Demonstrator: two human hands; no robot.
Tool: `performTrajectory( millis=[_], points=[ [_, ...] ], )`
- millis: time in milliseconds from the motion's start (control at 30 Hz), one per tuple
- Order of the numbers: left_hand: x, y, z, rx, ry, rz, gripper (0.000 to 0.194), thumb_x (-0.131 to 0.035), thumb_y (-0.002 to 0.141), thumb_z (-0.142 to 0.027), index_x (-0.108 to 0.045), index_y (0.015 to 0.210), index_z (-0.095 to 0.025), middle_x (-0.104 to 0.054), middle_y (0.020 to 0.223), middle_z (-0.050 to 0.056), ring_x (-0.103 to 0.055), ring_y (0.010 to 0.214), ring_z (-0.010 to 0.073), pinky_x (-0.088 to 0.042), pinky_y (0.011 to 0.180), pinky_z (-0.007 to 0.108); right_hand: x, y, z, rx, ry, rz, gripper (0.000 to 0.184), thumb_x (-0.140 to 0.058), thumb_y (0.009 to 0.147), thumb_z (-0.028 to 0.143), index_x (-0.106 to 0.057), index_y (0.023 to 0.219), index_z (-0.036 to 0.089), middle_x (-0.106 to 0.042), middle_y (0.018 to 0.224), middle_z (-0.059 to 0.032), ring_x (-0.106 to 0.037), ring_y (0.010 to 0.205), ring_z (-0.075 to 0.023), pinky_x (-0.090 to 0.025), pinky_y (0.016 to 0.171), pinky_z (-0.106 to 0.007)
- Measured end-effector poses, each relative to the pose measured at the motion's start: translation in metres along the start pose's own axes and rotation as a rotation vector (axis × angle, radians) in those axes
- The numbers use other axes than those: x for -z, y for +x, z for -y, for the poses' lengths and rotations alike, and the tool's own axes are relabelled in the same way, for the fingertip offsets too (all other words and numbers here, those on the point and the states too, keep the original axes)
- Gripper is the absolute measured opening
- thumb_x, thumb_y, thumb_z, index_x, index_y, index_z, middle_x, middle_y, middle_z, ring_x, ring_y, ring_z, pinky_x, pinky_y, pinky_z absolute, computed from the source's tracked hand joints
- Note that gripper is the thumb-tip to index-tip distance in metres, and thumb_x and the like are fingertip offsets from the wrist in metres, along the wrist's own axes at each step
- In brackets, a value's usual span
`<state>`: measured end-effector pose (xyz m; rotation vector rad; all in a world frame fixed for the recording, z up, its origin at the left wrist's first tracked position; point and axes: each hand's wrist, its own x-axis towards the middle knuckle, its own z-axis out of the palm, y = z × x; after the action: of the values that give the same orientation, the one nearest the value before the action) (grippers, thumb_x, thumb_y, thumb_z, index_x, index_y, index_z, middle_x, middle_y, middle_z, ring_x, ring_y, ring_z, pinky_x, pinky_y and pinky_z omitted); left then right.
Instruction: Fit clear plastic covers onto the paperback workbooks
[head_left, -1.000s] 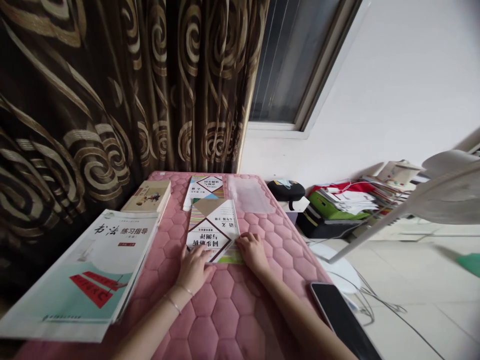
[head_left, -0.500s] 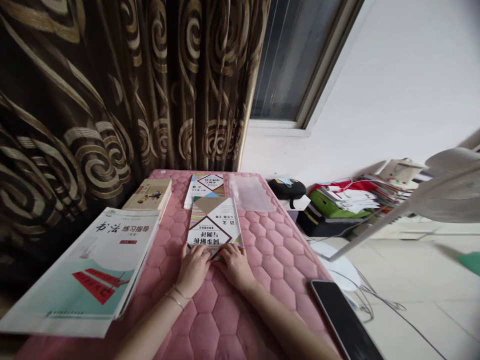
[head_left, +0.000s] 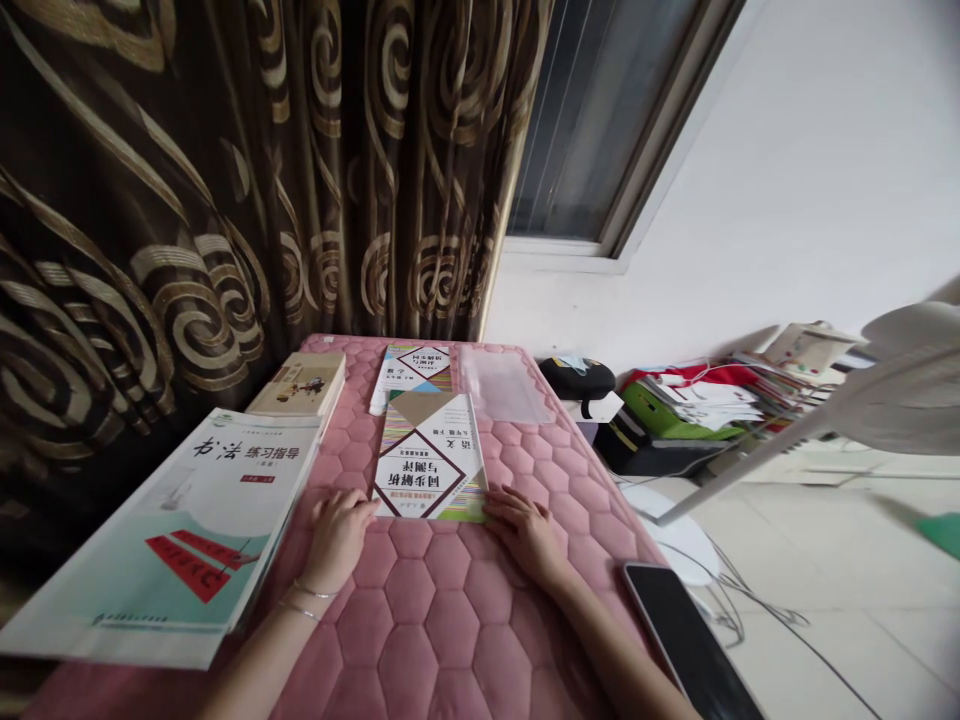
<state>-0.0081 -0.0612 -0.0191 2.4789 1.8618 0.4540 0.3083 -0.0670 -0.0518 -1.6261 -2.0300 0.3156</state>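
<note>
A white workbook (head_left: 431, 455) with a dark diamond frame on its cover lies flat and upside down to me on the pink quilted surface. My left hand (head_left: 341, 530), with two thin bracelets at the wrist, rests by the near left corner, fingers bent but not gripping. On the other side, my right hand (head_left: 525, 530) lies with fingers stretched out against the near right corner. Both hands are open; whether the left fingertips touch the cover is hard to tell. Just beyond, partly under the workbook's far edge, is a similar book (head_left: 416, 370).
Large calligraphy books (head_left: 195, 530) are stacked at left, with a tan book (head_left: 300, 385) behind. A translucent plastic sheet (head_left: 502, 385) lies at the far right. A phone (head_left: 686, 635) sits at the right edge, near a white fan (head_left: 892, 390) and a black case (head_left: 577, 380).
My hands have moved apart, from the top of the workbook's near edge out to its two near corners. The lower cover now shows. The workbook stays in nearly the same place.
</note>
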Motion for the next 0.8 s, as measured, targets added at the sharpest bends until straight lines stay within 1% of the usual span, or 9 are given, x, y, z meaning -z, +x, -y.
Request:
performTrajectory(
  millis=[167, 267, 333, 433, 500, 567, 667, 733, 800],
  points=[
    [-0.003, -0.001, 0.001, -0.002, 0.009, 0.001, 0.034, -0.046, 0.089, -0.011, -0.068, 0.105, -0.031, -0.065, 0.1, 0.002, -0.056, 0.099, 0.0185, -0.033, 0.083, 0.036, 0.0, 0.0, 0.0, 0.001, 0.041, 0.008, 0.024, -0.052, 0.088, 0.027, -0.071, 0.102, 0.028, -0.063, 0.125, -0.0032, -0.047, 0.127, -0.0238, -0.036, 0.1, -0.046],
    [-0.004, -0.002, -0.007, 0.012, 0.025, -0.026, 0.036, -0.044, 0.087, -0.007, -0.068, 0.104, -0.028, -0.063, 0.107, 0.004, -0.055, 0.102, 0.0194, -0.033, 0.083, 0.037, 0.002, 0.0, 0.004, 0.001, 0.012, 0.001, 0.023, -0.053, 0.087, 0.027, -0.071, 0.102, 0.027, -0.063, 0.125, -0.0044, -0.046, 0.127, -0.0246, -0.034, 0.1, -0.046],
    [-0.006, -0.001, -0.019, 0.009, 0.014, -0.057, 0.03, -0.047, 0.087, -0.011, -0.067, 0.103, -0.027, -0.061, 0.109, 0.005, -0.054, 0.102, 0.0205, -0.034, 0.083, 0.037, 0.001, 0.001, 0.013, 0.012, -0.02, -0.009, 0.022, -0.056, 0.086, 0.029, -0.07, 0.102, 0.027, -0.061, 0.127, -0.005, -0.044, 0.128, -0.026, -0.032, 0.101, -0.047],
    [-0.011, 0.005, -0.044, -0.062, -0.045, -0.075, 0.021, -0.055, 0.086, -0.021, -0.066, 0.102, -0.028, -0.06, 0.109, 0.004, -0.052, 0.102, 0.0213, -0.034, 0.087, 0.039, -0.008, 0.006, 0.034, 0.057, -0.059, -0.02, 0.023, -0.062, 0.083, 0.035, -0.068, 0.104, 0.027, -0.06, 0.128, -0.0054, -0.042, 0.128, -0.0275, -0.028, 0.103, -0.049],
    [-0.017, 0.011, -0.059, -0.115, -0.071, -0.062, 0.019, -0.057, 0.085, -0.021, -0.066, 0.101, -0.027, -0.06, 0.107, 0.004, -0.052, 0.103, 0.0211, -0.032, 0.091, 0.041, -0.018, 0.012, 0.051, 0.091, -0.07, -0.036, 0.024, -0.065, 0.081, 0.038, -0.067, 0.103, 0.027, -0.06, 0.126, -0.0059, -0.041, 0.128, -0.0272, -0.027, 0.104, -0.048],
    [-0.021, 0.016, -0.069, -0.137, -0.065, -0.047, 0.019, -0.054, 0.085, -0.017, -0.067, 0.097, -0.025, -0.061, 0.105, 0.004, -0.053, 0.102, 0.0208, -0.032, 0.093, 0.042, -0.028, 0.018, 0.065, 0.105, -0.077, -0.048, 0.024, -0.067, 0.081, 0.038, -0.066, 0.102, 0.026, -0.061, 0.125, -0.0067, -0.041, 0.129, -0.027, -0.027, 0.104, -0.046],
    [-0.026, 0.02, -0.073, -0.128, -0.054, -0.032, 0.023, -0.049, 0.087, -0.012, -0.067, 0.093, -0.023, -0.062, 0.103, 0.005, -0.054, 0.099, 0.0204, -0.032, 0.092, 0.042, -0.038, 0.025, 0.075, 0.088, -0.075, -0.046, 0.022, -0.067, 0.081, 0.035, -0.065, 0.1, 0.024, -0.062, 0.123, -0.0073, -0.043, 0.127, -0.027, -0.028, 0.103, -0.046],
    [-0.027, 0.02, -0.069, -0.109, -0.065, -0.026, 0.022, -0.049, 0.088, -0.015, -0.068, 0.092, -0.024, -0.063, 0.101, 0.004, -0.054, 0.098, 0.0205, -0.032, 0.092, 0.043, -0.039, 0.025, 0.074, 0.084, -0.074, -0.046, 0.019, -0.066, 0.082, 0.033, -0.066, 0.099, 0.024, -0.063, 0.122, -0.0067, -0.044, 0.126, -0.0267, -0.029, 0.101, -0.046],
    [-0.025, 0.018, -0.063, -0.088, -0.071, -0.029, 0.018, -0.052, 0.088, -0.019, -0.069, 0.092, -0.026, -0.063, 0.1, 0.004, -0.054, 0.098, 0.0208, -0.032, 0.091, 0.043, -0.035, 0.023, 0.068, 0.099, -0.083, -0.048, 0.015, -0.064, 0.084, 0.031, -0.066, 0.099, 0.025, -0.063, 0.122, -0.0059, -0.044, 0.126, -0.026, -0.03, 0.101, -0.045]
  ],
)
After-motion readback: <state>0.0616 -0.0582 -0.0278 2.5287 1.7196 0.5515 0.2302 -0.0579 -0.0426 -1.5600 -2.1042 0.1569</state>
